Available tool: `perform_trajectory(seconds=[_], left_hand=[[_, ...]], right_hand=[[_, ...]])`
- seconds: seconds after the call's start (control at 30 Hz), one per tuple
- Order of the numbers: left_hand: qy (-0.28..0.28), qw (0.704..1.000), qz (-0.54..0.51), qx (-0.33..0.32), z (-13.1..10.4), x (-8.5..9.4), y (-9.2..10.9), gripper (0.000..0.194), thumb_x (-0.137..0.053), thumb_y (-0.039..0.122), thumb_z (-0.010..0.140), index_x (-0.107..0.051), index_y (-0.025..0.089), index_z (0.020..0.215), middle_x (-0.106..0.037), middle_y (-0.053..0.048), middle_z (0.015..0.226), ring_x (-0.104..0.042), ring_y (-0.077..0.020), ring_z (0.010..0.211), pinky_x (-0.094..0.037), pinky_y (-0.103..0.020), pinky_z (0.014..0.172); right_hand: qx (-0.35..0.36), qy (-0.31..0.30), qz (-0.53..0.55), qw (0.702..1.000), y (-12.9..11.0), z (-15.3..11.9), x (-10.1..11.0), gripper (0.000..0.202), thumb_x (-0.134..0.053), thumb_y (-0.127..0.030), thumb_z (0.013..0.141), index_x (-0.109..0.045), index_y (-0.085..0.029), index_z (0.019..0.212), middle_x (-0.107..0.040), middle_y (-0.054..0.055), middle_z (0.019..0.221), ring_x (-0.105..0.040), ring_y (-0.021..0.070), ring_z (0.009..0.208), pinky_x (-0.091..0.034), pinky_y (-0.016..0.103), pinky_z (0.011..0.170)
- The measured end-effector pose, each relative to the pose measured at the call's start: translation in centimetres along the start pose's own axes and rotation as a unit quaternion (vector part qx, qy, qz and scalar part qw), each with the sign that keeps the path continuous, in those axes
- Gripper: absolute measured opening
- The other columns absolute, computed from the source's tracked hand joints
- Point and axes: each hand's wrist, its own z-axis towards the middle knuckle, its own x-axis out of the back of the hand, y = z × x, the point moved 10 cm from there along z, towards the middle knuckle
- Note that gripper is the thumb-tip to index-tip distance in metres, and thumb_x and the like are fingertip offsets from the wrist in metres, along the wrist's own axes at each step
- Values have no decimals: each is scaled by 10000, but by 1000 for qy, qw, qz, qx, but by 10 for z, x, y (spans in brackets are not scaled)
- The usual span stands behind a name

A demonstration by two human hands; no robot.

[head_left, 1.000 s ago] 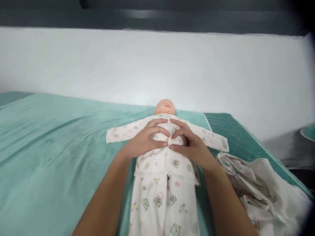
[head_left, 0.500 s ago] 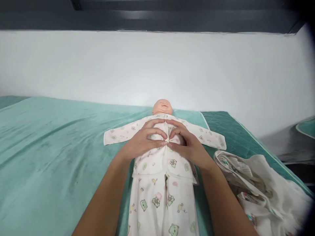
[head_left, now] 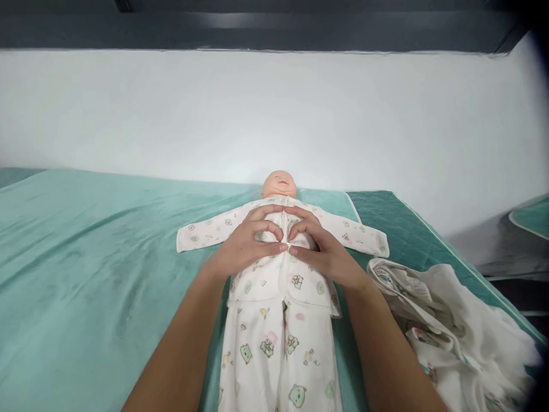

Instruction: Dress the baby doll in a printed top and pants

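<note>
A baby doll [head_left: 279, 184] lies on its back, its head toward the wall. It wears a white printed jacket [head_left: 257, 289] with the sleeves spread out to both sides, and matching printed trousers [head_left: 274, 355]. Over the chest, my left hand [head_left: 253, 240] pinches the left edge of the jacket's front opening between thumb and fingers. My right hand [head_left: 319, 243] pinches the opposite edge, and the two thumbs almost meet at a small fastening [head_left: 288, 246] on the centre line. The fingers partly hide the fastening.
A rumpled pile of white printed clothes [head_left: 454, 326] lies to the right of the doll. Under everything is a light green sheet [head_left: 107, 297] over a darker green quilted mattress cover [head_left: 386, 217]. A white wall [head_left: 214, 114] rises behind, with a dark beam [head_left: 257, 28] above.
Both hands stay at the jacket's front, thumbs and fingers shifting only slightly at the fastening. The whole view has moved a little, so everything sits slightly further left and higher.
</note>
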Motion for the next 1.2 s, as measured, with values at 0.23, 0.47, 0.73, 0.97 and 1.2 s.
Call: perform_trajectory(seconds=[0.23, 0.47, 0.73, 0.97, 1.2], left_hand=[[-3, 1000, -18, 0, -1, 1, -5, 131, -674, 379, 845, -684, 249, 841, -425, 0, 1508, -367, -277, 1417, -359, -447, 1131], [-3, 1000, -18, 22, -2, 3, -8, 180, -649, 420, 851, -695, 250, 813, -414, 11, 1518, -369, -292, 1418, -334, -478, 1147], [-15, 999, -42, 15, -3, 1, -4, 156, -661, 368, 853, -680, 237, 771, -422, 11, 1517, -350, -281, 1438, -345, -457, 1149], [-26, 999, -48, 2, -3, 1, -4, 145, -608, 360, 899, -736, 299, 932, -411, 24, 1526, -319, -269, 1456, -392, -439, 1125], [-1, 1000, 27, -6, -4, -2, -2, 285, -716, 403, 810, -662, 354, 1085, -355, 20, 1555, -275, -291, 1467, -356, -503, 1144]], right_hand=[[-6, 3, 6, 1000, 0, 1, 2, 142, -662, -429, 876, -694, -306, 941, -467, -13, 1483, -346, 249, 1438, -252, 451, 1198], [-9, 13, 9, 1000, 2, 1, 2, 112, -704, -378, 849, -682, -315, 938, -475, -22, 1473, -358, 233, 1429, -262, 451, 1201], [-22, 18, -4, 1000, 2, 1, -1, 120, -707, -370, 841, -648, -304, 922, -456, -16, 1480, -343, 230, 1433, -262, 451, 1193], [-32, 39, 10, 999, 5, 1, 1, 144, -671, -414, 864, -618, -299, 933, -485, -8, 1456, -345, 231, 1432, -252, 445, 1191], [-52, 63, 20, 996, 14, 0, 2, 336, -764, -392, 781, -556, -316, 1034, -482, -9, 1460, -337, 224, 1434, -265, 421, 1186]])
